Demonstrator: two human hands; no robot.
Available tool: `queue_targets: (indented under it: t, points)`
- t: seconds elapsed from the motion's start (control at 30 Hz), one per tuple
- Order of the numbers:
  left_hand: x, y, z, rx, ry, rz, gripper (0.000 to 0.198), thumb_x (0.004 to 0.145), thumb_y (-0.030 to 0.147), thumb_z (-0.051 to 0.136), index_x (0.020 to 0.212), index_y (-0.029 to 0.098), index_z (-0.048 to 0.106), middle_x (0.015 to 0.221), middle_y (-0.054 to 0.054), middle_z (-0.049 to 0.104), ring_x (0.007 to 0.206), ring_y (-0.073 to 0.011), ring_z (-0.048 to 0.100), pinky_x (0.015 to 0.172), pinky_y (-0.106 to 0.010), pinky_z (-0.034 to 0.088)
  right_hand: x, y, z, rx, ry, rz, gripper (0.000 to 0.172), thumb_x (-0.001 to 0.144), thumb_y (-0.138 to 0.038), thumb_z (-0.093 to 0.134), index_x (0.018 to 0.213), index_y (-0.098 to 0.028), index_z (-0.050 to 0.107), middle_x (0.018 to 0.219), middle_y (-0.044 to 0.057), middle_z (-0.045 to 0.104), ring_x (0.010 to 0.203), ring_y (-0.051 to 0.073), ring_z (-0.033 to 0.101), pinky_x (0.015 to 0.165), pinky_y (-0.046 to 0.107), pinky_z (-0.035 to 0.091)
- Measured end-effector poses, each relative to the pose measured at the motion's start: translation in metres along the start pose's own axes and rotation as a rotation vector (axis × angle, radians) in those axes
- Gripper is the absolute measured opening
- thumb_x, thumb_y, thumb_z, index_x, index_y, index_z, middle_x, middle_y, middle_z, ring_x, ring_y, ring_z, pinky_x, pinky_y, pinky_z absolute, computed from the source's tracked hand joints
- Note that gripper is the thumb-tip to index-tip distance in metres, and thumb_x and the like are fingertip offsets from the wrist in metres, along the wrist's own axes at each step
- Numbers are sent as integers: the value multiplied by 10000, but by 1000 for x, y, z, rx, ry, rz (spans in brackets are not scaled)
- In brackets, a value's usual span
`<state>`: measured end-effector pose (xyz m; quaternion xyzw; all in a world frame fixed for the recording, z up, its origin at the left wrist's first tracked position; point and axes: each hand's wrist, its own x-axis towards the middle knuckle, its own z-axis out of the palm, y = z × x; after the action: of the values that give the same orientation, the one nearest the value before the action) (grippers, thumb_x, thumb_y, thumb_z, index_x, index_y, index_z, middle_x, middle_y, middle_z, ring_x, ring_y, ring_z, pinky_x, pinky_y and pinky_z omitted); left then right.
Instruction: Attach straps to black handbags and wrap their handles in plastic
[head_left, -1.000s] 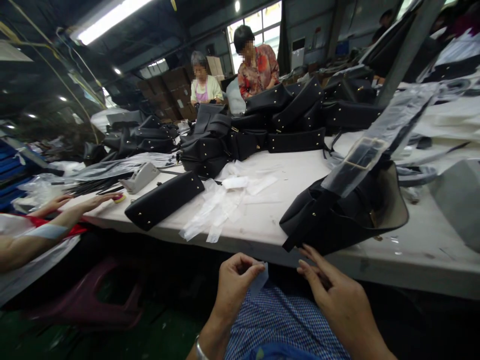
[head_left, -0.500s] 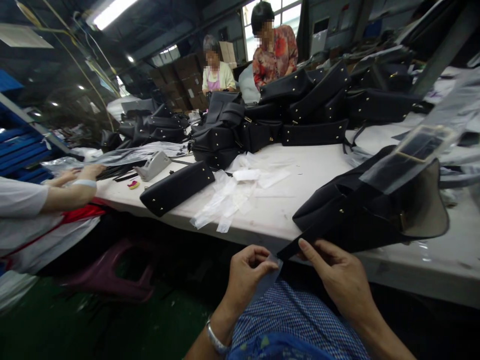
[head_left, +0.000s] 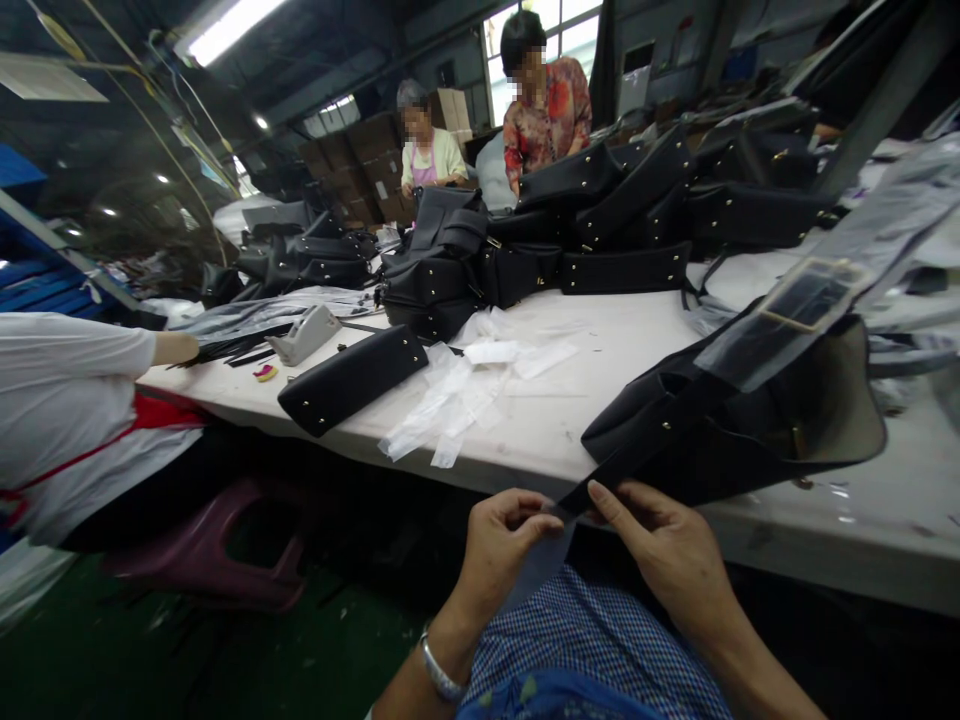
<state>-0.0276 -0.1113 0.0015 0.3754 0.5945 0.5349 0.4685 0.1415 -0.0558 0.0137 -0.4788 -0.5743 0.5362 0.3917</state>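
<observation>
My left hand [head_left: 501, 550], with a silver bangle on its wrist, pinches a thin translucent sheet [head_left: 536, 572] that hangs down over the checked cloth on my lap. Beside it, my right hand [head_left: 667, 545] grips a black strap [head_left: 619, 462] between thumb and fingers near the strap's end. That strap runs up over a black bag [head_left: 720, 425] lying open at the table's front edge. A clear plastic sleeve with a buckle [head_left: 806, 295] inside covers the strap's upper part.
White paper strips [head_left: 472, 385] and a black bag [head_left: 356, 380] lie on the white table [head_left: 592, 345]. Black bags [head_left: 442, 240] are heaped behind, beside a tape dispenser [head_left: 305, 335]. A co-worker [head_left: 67, 400] leans in at left near a purple stool [head_left: 217, 550]; two people stand beyond.
The co-worker at the left has leaned further in over the table. My hands hold the sheet and strap nearly as before, with the left hand slightly further right.
</observation>
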Motion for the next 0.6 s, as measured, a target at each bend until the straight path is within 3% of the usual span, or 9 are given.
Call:
queue_targets:
  t: [0.27,0.4,0.5,0.6]
  points:
    - [27,22,30,48,-56,145,196,827,317,737,827,128,791,751,-71,757,679,-171,666,650,-248,507,3,7,-18,-205,106,-64,466,841,-611,597,940,-196,784,829,74,778,813,262,737,765,303,566]
    - [48,40,51,72,-116,258,164,834,302,730,844,152,795,826,-71,758,776,-189,681,684,-254,507,4,4,-26,-219,138,-45,540,830,-632,594,1077,-182,762,772,65,765,708,244,718,690,302,567]
    - [63,54,64,70,-132,391,119,818,268,747,803,161,796,900,-76,732,872,-198,669,717,-253,505,7,0,-27,-165,123,-44,525,838,-636,592,1038,-177,752,670,35,717,604,203,654,593,274,524]
    - [77,65,73,23,-182,419,111,812,255,754,783,155,792,881,-67,707,855,-184,655,768,-266,503,12,-6,-24,-56,112,-33,481,836,-640,609,882,-176,731,594,13,659,543,164,583,534,248,462]
